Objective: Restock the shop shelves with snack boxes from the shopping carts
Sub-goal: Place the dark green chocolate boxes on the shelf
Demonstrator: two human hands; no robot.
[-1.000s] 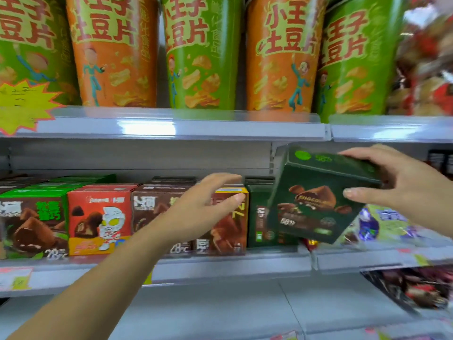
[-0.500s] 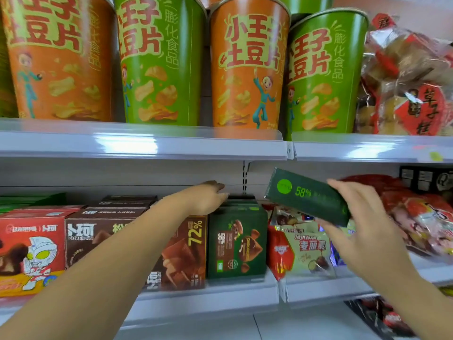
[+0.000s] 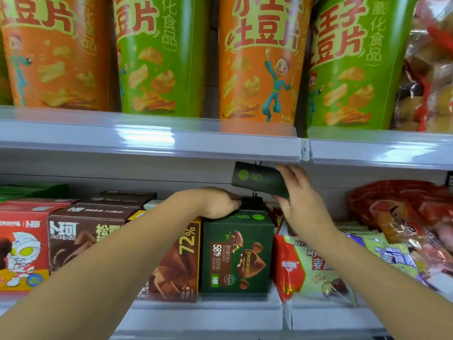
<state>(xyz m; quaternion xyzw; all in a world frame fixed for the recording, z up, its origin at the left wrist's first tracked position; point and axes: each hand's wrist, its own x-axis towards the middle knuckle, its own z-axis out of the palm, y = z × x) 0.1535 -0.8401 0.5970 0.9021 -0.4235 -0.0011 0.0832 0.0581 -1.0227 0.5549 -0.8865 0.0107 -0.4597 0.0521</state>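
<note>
Green 58% truffle box (image 3: 257, 179) is up in the gap under the upper shelf (image 3: 147, 141), pinched between thumb and fingers of the right hand (image 3: 301, 202), just above its twin, the shelved green box (image 3: 236, 251). Left hand (image 3: 218, 202) lies on that twin's top; whether its fingertips hook the back edge I can't tell. Headroom looks tight from where I stand: the box could knock the shelf lip, or land crooked and topple forward
</note>
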